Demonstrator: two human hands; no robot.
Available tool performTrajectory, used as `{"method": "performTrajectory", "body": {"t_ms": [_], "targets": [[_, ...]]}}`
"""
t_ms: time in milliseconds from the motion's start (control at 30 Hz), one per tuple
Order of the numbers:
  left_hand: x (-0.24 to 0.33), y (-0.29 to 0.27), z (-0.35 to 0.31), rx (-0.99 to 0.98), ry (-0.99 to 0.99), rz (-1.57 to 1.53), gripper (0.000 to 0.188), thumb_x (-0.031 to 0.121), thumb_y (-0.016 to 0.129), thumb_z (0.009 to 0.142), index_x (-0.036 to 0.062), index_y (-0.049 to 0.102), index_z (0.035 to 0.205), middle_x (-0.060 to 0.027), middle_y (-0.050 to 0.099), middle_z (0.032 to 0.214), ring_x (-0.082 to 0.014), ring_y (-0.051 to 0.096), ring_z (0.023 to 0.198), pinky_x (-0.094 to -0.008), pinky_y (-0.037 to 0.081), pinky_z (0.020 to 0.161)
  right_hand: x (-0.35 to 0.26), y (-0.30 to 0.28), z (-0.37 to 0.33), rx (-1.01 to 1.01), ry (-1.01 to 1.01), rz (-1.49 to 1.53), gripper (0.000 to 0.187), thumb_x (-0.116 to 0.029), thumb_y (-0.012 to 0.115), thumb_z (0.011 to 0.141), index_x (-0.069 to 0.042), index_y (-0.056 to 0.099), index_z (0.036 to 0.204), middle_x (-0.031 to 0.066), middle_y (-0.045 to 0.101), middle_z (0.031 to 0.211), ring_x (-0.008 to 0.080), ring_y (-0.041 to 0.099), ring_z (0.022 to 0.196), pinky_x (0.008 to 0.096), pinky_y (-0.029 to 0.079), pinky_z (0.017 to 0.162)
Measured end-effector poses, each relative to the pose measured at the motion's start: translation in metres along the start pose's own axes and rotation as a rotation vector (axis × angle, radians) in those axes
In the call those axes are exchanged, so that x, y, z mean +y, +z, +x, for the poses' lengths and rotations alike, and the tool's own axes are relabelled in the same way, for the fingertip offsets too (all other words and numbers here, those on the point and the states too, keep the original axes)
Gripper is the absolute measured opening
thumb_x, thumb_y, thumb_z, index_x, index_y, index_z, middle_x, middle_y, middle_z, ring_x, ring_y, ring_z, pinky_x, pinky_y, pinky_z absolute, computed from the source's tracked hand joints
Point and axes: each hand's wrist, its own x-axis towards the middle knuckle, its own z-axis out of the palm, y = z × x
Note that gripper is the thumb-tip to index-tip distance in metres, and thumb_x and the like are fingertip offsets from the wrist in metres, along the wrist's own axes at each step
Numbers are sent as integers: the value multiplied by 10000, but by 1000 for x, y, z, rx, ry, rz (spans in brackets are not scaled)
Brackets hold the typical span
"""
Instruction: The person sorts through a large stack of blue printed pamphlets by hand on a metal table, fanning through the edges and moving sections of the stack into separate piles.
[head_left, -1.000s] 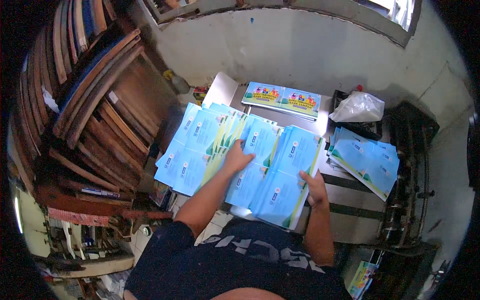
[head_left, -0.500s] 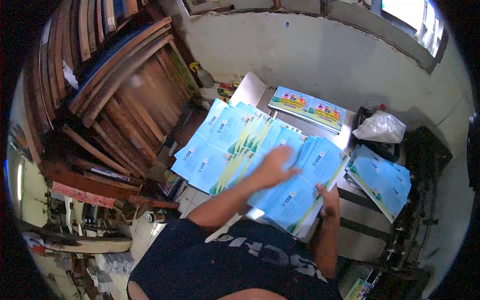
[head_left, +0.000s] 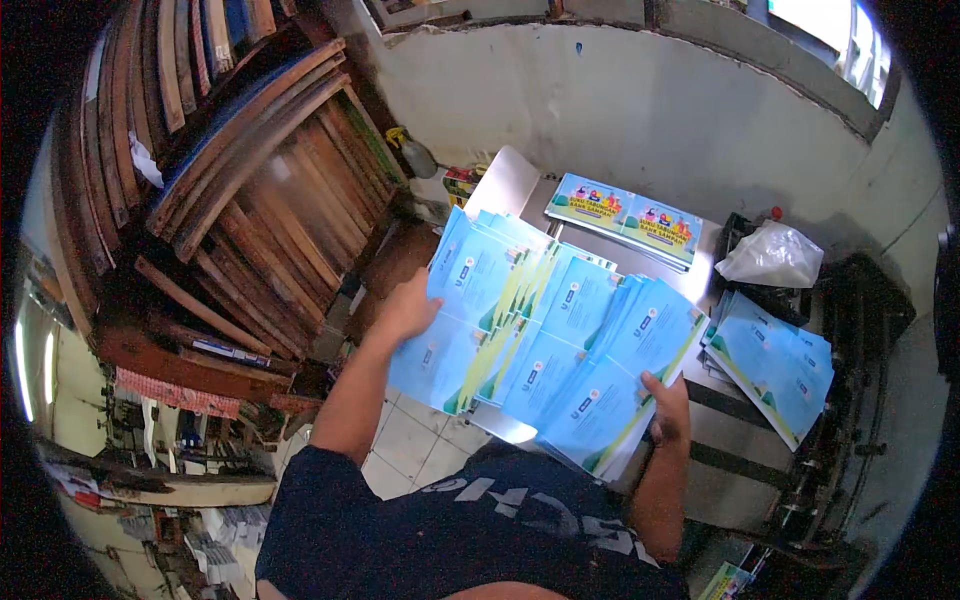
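A fanned spread of light-blue printed sheets (head_left: 555,375), with green and yellow patches, lies in front of me over the table (head_left: 512,432). At its left edge, my left hand (head_left: 408,305) has its thumb on top and its fingers hidden beneath the paper. My right hand (head_left: 668,408) pinches the right edge the same way, thumb on the top sheet. Between the two hands the sheets overlap in several uneven groups. Behind them sits a neat stack of colourful printed covers (head_left: 625,222).
To the right lies another pile of blue sheets (head_left: 775,365), beside a black crate (head_left: 735,240) with a clear plastic bag (head_left: 770,255) on it. Dark machinery (head_left: 860,320) borders the right. Wooden frames (head_left: 270,230) lean at the left, near a spray bottle (head_left: 412,152).
My left hand has moved from over the middle of the sheets to their left edge. The left sheets are drawn closer to the rest. My right hand keeps its hold.
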Motion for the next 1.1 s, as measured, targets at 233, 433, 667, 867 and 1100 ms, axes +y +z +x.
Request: {"method": "performTrajectory", "body": {"t_ms": [233,433,667,867,1100], "targets": [[-12,-71,-21,461,176,-414,310,172,645,850,-7,583,1096,-221,654,1012,-315,645,932,-415,496,821,-5,3,-4,1,12,-17,643,-104,707,772,-23,383,1320,104,569,1062,215,577,861,350,515,693],[84,-70,-62,-37,325,-1046,470,203,729,799,-24,547,1168,-145,661,1020,-232,644,899,-370,531,809,4,-7,0,-23,-67,-17,568,-82,645,839,-5,378,1335,116,551,1151,235,564,976,372,499,777],[152,107,-61,-297,681,-626,762,399,758,757,-22,461,1317,-227,512,1302,-335,465,1239,-430,340,1067,5,-13,5,-136,-53,165,587,-133,663,826,-8,387,1329,123,560,1160,248,571,1008,393,519,798],[19,62,32,754,45,163,618,433,643,831,-10,524,1245,-217,554,1247,-380,494,1188,-483,361,1028,2,0,-1,-30,-35,-16,607,-117,686,795,5,395,1314,131,571,1154,246,588,983,388,534,787],[40,-4,1,426,48,-172,307,301,618,871,91,572,1090,-162,654,1057,-381,636,895,-499,480,794,7,-12,3,-37,-7,-20,614,-99,674,793,7,385,1323,126,571,1143,250,576,1003,421,512,839]]}}
